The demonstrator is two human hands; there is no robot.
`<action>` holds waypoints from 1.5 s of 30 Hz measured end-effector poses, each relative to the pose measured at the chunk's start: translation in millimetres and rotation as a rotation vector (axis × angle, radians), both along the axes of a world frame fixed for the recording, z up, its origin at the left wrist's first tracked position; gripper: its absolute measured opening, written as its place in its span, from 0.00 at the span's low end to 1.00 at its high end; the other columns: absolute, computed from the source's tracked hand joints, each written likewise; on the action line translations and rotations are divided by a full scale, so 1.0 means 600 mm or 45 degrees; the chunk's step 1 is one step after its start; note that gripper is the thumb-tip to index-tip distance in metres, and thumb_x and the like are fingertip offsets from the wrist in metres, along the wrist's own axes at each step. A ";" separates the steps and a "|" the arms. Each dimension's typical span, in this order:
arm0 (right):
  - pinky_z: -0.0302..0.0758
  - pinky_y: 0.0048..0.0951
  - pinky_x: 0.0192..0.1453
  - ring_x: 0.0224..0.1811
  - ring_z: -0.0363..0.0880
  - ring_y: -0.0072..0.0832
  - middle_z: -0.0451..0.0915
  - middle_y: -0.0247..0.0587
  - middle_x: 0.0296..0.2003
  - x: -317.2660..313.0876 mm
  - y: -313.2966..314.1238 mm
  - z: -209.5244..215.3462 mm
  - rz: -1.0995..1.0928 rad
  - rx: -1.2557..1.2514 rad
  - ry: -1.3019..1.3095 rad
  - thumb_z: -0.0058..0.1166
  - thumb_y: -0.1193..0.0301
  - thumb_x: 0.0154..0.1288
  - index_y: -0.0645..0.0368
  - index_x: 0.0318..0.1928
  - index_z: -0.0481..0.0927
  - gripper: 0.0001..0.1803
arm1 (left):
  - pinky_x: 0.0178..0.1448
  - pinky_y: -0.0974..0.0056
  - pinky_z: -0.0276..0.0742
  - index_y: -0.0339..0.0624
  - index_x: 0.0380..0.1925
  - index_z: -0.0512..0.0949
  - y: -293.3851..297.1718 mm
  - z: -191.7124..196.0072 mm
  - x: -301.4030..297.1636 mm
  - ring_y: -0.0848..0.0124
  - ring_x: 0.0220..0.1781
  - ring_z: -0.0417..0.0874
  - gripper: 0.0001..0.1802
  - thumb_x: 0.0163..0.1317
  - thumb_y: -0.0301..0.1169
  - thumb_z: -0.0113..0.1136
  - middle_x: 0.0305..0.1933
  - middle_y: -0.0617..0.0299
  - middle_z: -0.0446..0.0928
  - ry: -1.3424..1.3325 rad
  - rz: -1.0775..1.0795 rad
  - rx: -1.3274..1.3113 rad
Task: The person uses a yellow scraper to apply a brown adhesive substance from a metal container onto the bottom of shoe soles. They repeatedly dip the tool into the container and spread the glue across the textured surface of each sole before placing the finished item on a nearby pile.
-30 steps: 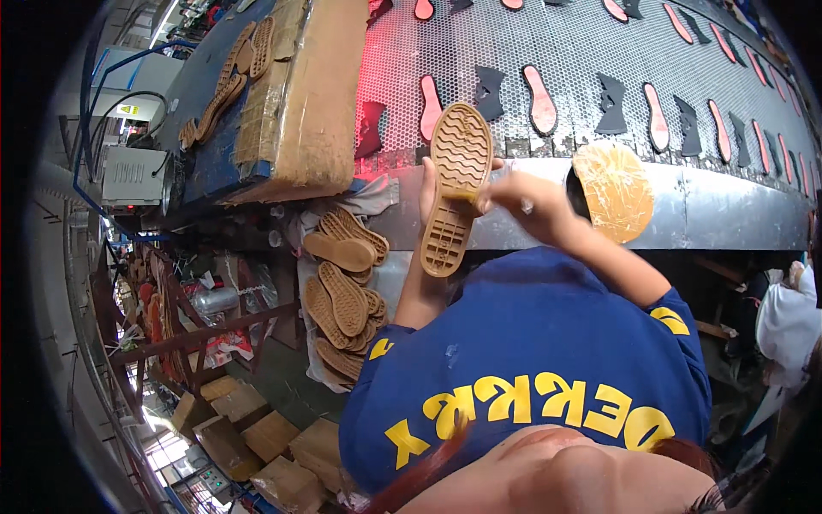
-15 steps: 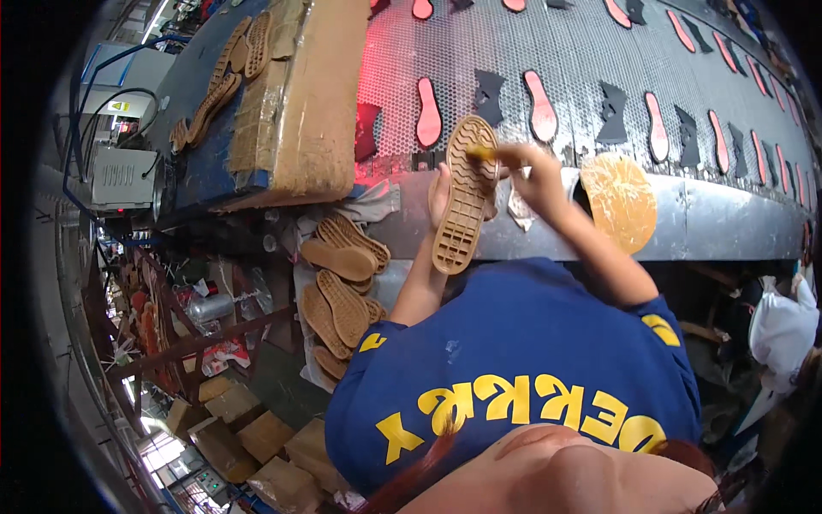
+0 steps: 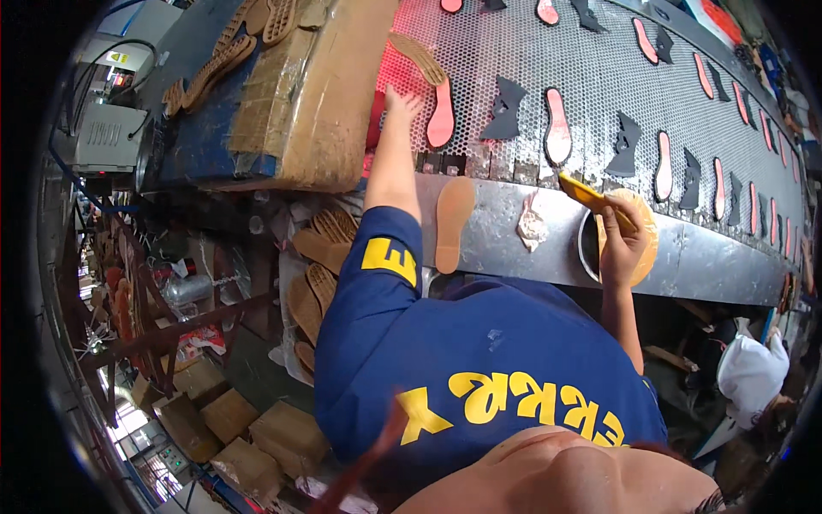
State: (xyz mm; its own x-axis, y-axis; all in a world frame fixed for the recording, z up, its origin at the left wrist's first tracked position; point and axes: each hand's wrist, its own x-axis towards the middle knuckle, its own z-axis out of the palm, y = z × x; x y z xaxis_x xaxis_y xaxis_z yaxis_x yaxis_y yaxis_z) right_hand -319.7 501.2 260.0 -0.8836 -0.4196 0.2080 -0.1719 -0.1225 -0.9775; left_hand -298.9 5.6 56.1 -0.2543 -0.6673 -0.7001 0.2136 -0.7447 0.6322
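1. Well, the left hand [image 3: 404,104] reaches to the upper middle of the frame, fingers spread and nothing in its grasp.
2. Just past its fingertips, a ridged tan sole [image 3: 418,58] lies at a slant on the mesh surface [image 3: 479,51] under reddish light, tread up, apart from the hand as I see it.
3. The sole's lower end comes right up to the top of a pink insole [image 3: 440,120]; whether they touch I can't tell.
4. Right of centre, the right hand [image 3: 623,244] is closed around a flat yellow tool [image 3: 586,193], its tip angled toward the upper left, in front of a round amber-topped pot [image 3: 646,250].
5. Between the two arms, a smooth-faced tan sole [image 3: 455,223] lies on the metal worktop [image 3: 495,244], clear of both hands, with a crumpled white scrap [image 3: 533,223] to its right.
6. At the upper left stands a taped cardboard box [image 3: 312,103], near the left forearm.
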 end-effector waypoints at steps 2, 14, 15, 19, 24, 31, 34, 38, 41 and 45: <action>0.73 0.23 0.55 0.48 0.78 0.23 0.81 0.38 0.44 0.002 0.030 -0.020 0.086 -0.060 -0.069 0.54 0.76 0.68 0.65 0.48 0.79 0.09 | 0.54 0.51 0.75 0.31 0.59 0.67 -0.052 -0.085 0.160 0.47 0.54 0.79 0.36 0.66 0.54 0.46 0.54 0.41 0.76 -0.624 -0.237 -0.602; 0.78 0.35 0.43 0.38 0.81 0.38 0.79 0.49 0.39 0.002 0.225 -0.265 -0.414 0.744 -0.043 0.54 0.72 0.67 0.62 0.45 0.80 0.09 | 0.63 0.48 0.66 0.32 0.60 0.61 0.565 -0.026 0.389 0.48 0.59 0.69 0.52 0.41 0.51 0.75 0.57 0.41 0.66 -1.558 -1.228 -1.329; 0.78 0.37 0.41 0.36 0.80 0.41 0.79 0.49 0.38 0.003 0.221 -0.257 -0.389 0.779 -0.001 0.53 0.73 0.67 0.62 0.44 0.80 0.08 | 0.61 0.51 0.69 0.31 0.56 0.63 0.567 -0.018 0.379 0.49 0.57 0.71 0.49 0.40 0.49 0.76 0.55 0.41 0.68 -1.627 -1.245 -1.207; 0.77 0.38 0.36 0.35 0.79 0.44 0.76 0.48 0.33 0.004 0.215 -0.260 -0.306 0.987 0.632 0.54 0.76 0.63 0.60 0.41 0.80 0.07 | 0.44 0.54 0.80 0.34 0.41 0.72 0.514 -0.075 0.396 0.55 0.40 0.81 0.31 0.47 0.46 0.73 0.38 0.50 0.77 -1.043 -1.431 -0.806; 0.75 0.41 0.36 0.34 0.78 0.44 0.76 0.46 0.31 0.004 0.218 -0.288 -0.271 1.138 0.685 0.56 0.73 0.62 0.58 0.42 0.81 0.08 | 0.41 0.56 0.81 0.32 0.46 0.73 0.541 0.009 0.363 0.58 0.39 0.81 0.22 0.59 0.39 0.53 0.43 0.49 0.77 0.197 -0.830 0.135; 0.73 0.30 0.35 0.31 0.78 0.33 0.79 0.44 0.33 -0.010 0.233 -0.298 -0.324 0.575 -0.143 0.54 0.71 0.67 0.60 0.47 0.81 0.11 | 0.45 0.51 0.80 0.48 0.71 0.52 0.584 0.131 0.318 0.50 0.45 0.80 0.36 0.59 0.39 0.39 0.58 0.33 0.71 1.084 -0.968 -0.001; 0.72 0.20 0.32 0.26 0.76 0.20 0.79 0.39 0.30 -0.042 0.259 -0.312 -0.237 -0.103 -0.900 0.52 0.68 0.70 0.63 0.49 0.80 0.13 | 0.50 0.47 0.80 0.55 0.74 0.42 0.621 0.186 0.295 0.45 0.52 0.79 0.41 0.59 0.35 0.40 0.60 0.31 0.68 0.864 -1.013 -0.070; 0.74 0.26 0.36 0.31 0.77 0.29 0.79 0.44 0.36 -0.053 0.229 -0.203 -0.151 -0.684 -1.048 0.47 0.72 0.70 0.67 0.52 0.74 0.15 | 0.54 0.45 0.78 0.55 0.74 0.44 0.655 0.212 0.285 0.41 0.55 0.76 0.41 0.58 0.31 0.41 0.62 0.28 0.65 1.045 -0.872 -0.055; 0.77 0.29 0.41 0.36 0.80 0.30 0.78 0.47 0.41 -0.046 0.196 -0.100 0.006 -0.690 -0.671 0.47 0.73 0.70 0.66 0.50 0.74 0.12 | 0.39 0.54 0.82 0.52 0.74 0.46 0.668 0.256 0.273 0.50 0.44 0.81 0.38 0.62 0.36 0.42 0.59 0.31 0.68 1.114 -0.939 -0.022; 0.78 0.32 0.48 0.42 0.80 0.31 0.79 0.46 0.44 0.003 0.128 0.027 -0.068 -0.372 0.118 0.52 0.76 0.68 0.64 0.46 0.76 0.08 | 0.28 0.63 0.81 0.50 0.74 0.46 0.697 0.299 0.254 0.57 0.38 0.82 0.38 0.68 0.50 0.39 0.56 0.33 0.71 1.105 -1.008 -0.018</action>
